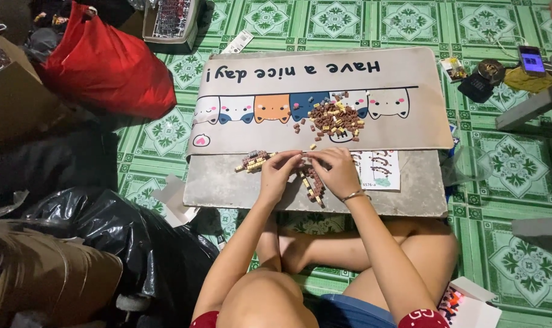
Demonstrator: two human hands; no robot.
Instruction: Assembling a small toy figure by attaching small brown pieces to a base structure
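Head view: two hands join small brown bricks at frame centre.
Left hand and right hand pinch a brick assembly on the grey board, below the loose brick pile on the cat mat.

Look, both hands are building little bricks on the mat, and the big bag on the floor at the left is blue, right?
Not blue: the head view shows the big bag is red. Both the left hand and right hand do work the little bricks on the mat.

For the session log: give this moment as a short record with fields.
left hand: pinching small bricks of the brown brick assembly
right hand: fingers on the same assembly
loose bricks: brown and tan pile on the cat-print mat
instruction sheet: right of the hands
floor: green patterned tiles
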